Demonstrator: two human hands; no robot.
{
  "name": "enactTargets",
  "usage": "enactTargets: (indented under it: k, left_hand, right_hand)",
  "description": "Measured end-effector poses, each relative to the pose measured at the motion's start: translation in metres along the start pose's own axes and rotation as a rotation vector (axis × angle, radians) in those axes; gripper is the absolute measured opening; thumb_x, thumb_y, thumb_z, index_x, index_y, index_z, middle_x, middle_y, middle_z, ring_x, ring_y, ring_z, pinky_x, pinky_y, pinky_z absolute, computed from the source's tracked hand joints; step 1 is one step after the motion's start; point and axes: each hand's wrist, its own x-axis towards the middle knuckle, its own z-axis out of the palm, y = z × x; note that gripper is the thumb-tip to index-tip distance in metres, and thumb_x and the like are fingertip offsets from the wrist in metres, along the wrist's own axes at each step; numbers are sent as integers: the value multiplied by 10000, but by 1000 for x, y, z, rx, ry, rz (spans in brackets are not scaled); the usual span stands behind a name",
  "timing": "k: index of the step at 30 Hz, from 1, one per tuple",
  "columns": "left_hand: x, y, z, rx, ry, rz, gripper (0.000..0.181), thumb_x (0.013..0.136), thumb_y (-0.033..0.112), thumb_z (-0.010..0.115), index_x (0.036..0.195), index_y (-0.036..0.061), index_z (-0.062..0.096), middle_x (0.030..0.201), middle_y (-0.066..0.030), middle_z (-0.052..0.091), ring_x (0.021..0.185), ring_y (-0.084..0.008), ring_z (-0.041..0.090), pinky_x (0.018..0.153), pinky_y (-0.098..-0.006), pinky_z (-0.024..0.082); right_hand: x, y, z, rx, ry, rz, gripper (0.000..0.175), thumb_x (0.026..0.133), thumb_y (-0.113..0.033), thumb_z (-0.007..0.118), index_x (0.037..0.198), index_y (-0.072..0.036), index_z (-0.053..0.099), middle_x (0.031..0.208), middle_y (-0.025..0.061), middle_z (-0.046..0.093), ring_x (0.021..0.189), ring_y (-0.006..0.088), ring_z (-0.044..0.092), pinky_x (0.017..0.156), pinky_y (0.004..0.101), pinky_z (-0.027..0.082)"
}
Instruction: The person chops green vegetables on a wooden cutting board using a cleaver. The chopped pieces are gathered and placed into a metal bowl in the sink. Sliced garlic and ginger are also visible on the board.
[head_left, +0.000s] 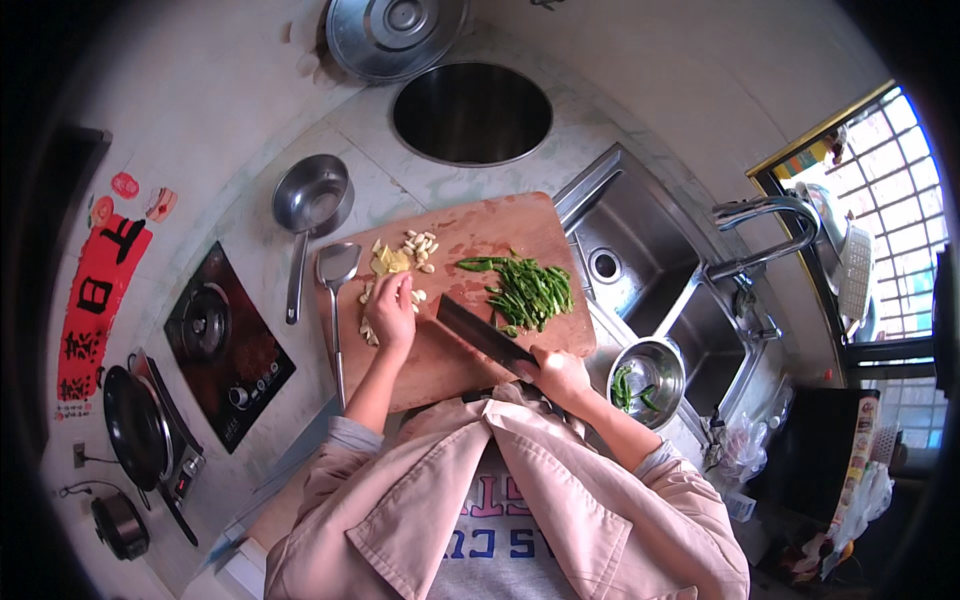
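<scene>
My right hand (559, 375) grips the handle of a cleaver (480, 336), its dark blade slanting across the wooden cutting board (450, 365). Over the left part of the board is my left hand (391, 313), fingers bent close to the pale yellow ginger slices (390, 259). Whether anything sits between those fingers cannot be made out. Peeled garlic cloves (421, 247) lie beyond the ginger, and more are partly hidden by the hand. Right of the blade is a heap of cut green chili peppers (531, 291). A metal wok spatula (337, 300) rests along the board's left edge.
A steel saucepan (313, 196) and a built-in cooktop (229, 345) are on the left. Past the board is a round dark opening (472, 112) in the counter. On the right, a steel bowl (671, 375) with green peppers stands beside the double sink (652, 225).
</scene>
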Motion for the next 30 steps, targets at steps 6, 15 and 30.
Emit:
enactTargets:
  k: [6,15,30]
  left_hand:
    - [51,-2,35,-27,-255,43,147,737,103,663,883,99,656,802,-61,611,720,-253,593,646,-350,463]
    - [25,3,101,111,-648,112,98,737,53,554,800,35,627,839,-131,609,832,-299,591,693,-387,483]
    - [-45,15,36,148,-889,449,122,743,147,595,830,120,677,853,-70,576,898,-239,573,705,-353,505]
  right_hand:
    - [3,11,7,-21,112,130,329,849,-384,526,827,-61,585,682,186,622,660,366,621,614,468,489]
    - [2,20,7,153,416,295,313,854,-379,530,832,-69,570,643,205,606,619,383,610,578,482,478]
    - [1,4,6,97,308,197,304,855,-377,526,822,-77,555,611,194,596,588,373,604,548,468,477]
